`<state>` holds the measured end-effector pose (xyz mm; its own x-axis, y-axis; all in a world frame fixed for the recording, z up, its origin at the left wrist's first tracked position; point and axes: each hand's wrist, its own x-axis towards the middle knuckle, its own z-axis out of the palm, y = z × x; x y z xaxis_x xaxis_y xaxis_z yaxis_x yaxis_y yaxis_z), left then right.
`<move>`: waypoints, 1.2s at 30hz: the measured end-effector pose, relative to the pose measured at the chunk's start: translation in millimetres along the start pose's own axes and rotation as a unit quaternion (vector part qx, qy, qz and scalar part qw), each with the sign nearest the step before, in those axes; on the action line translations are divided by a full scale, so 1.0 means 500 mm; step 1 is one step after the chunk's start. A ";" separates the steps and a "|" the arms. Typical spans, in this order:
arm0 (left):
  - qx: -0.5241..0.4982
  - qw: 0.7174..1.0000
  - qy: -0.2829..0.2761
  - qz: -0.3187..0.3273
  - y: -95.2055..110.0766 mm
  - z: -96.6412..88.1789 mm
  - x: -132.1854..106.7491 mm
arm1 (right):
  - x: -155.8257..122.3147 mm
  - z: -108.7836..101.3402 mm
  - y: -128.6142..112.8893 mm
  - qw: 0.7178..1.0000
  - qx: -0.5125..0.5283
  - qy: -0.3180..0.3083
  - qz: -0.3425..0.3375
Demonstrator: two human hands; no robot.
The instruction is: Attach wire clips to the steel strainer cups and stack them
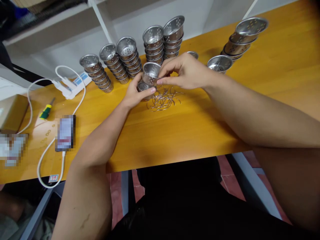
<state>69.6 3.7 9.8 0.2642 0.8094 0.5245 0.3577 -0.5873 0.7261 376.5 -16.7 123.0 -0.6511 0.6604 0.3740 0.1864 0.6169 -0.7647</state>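
Both my hands meet over a small perforated metal cup held tilted above the yellow wooden table. My left hand cups it from below, fingers closed round it and near a second cup lying on the table. My right hand pinches the cup's rim from the right, fingers pressed together. Just in front of the hands lies a loose heap of thin wire rings.
Several stacks of the same perforated cups line the table's far edge, with more at the back right and a single cup. At the left lie a white power strip with cable, a green-handled screwdriver and a phone.
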 end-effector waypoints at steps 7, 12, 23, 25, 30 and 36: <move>0.035 0.996 0.066 -0.054 -0.048 -0.096 0.019 | -0.001 -0.009 0.010 0.984 -0.161 0.052 0.054; 0.064 0.994 0.057 -0.064 -0.075 -0.127 0.012 | -0.002 -0.018 0.028 0.979 -0.190 0.043 0.061; 0.095 0.995 0.017 -0.031 -0.063 -0.127 0.010 | 0.000 -0.006 0.065 0.991 -0.115 0.028 0.062; 0.089 0.995 0.013 -0.037 -0.062 -0.126 0.010 | -0.001 -0.001 0.064 0.992 -0.110 0.020 0.065; 0.092 0.995 0.003 -0.050 -0.057 -0.117 0.008 | -0.004 0.013 0.068 0.991 -0.114 0.017 0.074; 0.125 0.992 0.006 0.003 -0.025 -0.114 0.012 | -0.003 0.020 0.069 0.993 -0.100 0.022 0.062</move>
<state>15.7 16.1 29.4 0.2566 0.8044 0.5358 0.5665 -0.5743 0.5909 376.6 -0.9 90.7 -0.5827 0.7515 0.3095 0.4082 0.5999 -0.6881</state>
